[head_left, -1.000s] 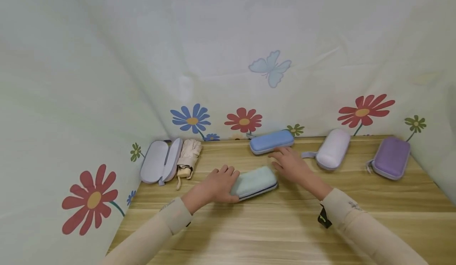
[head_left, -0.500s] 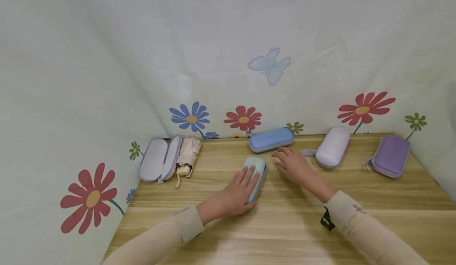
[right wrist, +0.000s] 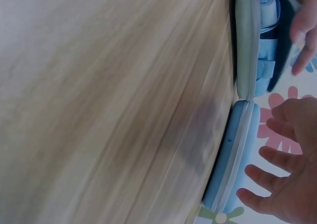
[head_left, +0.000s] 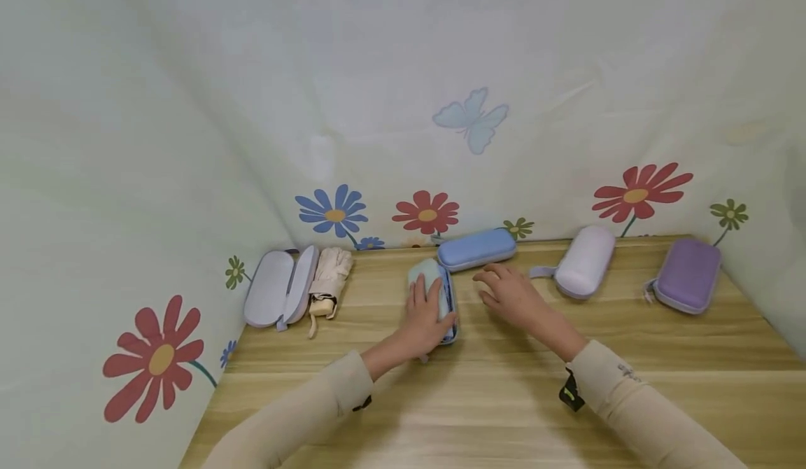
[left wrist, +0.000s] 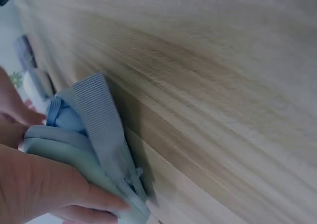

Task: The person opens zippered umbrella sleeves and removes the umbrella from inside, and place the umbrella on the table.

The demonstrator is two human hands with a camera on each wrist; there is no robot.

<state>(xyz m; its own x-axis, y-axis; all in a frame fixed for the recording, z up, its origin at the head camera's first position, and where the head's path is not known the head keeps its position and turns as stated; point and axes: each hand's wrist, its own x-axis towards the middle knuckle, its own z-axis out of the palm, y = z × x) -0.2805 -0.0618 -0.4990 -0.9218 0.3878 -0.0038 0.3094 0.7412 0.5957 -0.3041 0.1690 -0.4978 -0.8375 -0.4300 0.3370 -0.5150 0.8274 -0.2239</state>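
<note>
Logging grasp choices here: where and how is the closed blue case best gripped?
The blue case likely suits a grip across its narrow width, right of centre, from above: it lies flat and long, left end crowded by the mint-green case, far side near the backdrop.

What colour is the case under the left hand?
The case is pale mint green, clearest from the head.

Perhaps a booth: floral sheeting (head_left: 378,70), tabletop (head_left: 504,406)

My left: 1 open pale-lavender oblong case (head_left: 269,288) just beside 1 folded beige fabric umbrella (head_left: 332,273).
My right: I see 1 pale-lilac rounded case (head_left: 586,262), 1 purple rectangular case (head_left: 688,275).
Facing me: white flower-printed sheet (head_left: 352,56).
</note>
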